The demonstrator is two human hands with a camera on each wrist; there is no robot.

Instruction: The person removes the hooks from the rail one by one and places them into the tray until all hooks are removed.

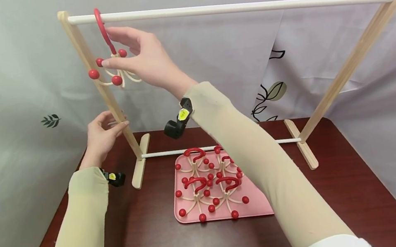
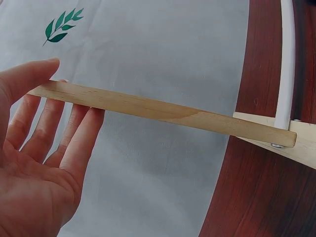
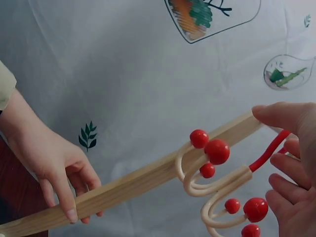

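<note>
A hanger point(image 1: 104, 33) with a red hook and cream curved arms tipped with red balls hangs from the white top rod point(image 1: 205, 9), near its left end. Around that hook, my right hand point(image 1: 155, 60) has its thumb on one side and its fingers on the other. In the right wrist view the thumb stands apart from the red hook point(image 3: 266, 154), with the fingers loose beside it; whether they touch it I cannot tell. My left hand point(image 1: 100, 137) holds the left wooden post point(image 2: 148, 106) between thumb and fingers, low on the frame.
Several similar hangers point(image 1: 197, 196) stand on a pink tray point(image 1: 257, 203), partly hidden by my right sleeve. The right post point(image 1: 352, 65) rises from a wooden foot point(image 1: 304, 149). A lower white rod point(image 1: 164, 153) joins both sides above the dark red table point(image 1: 153, 238). Printed cloth hangs behind.
</note>
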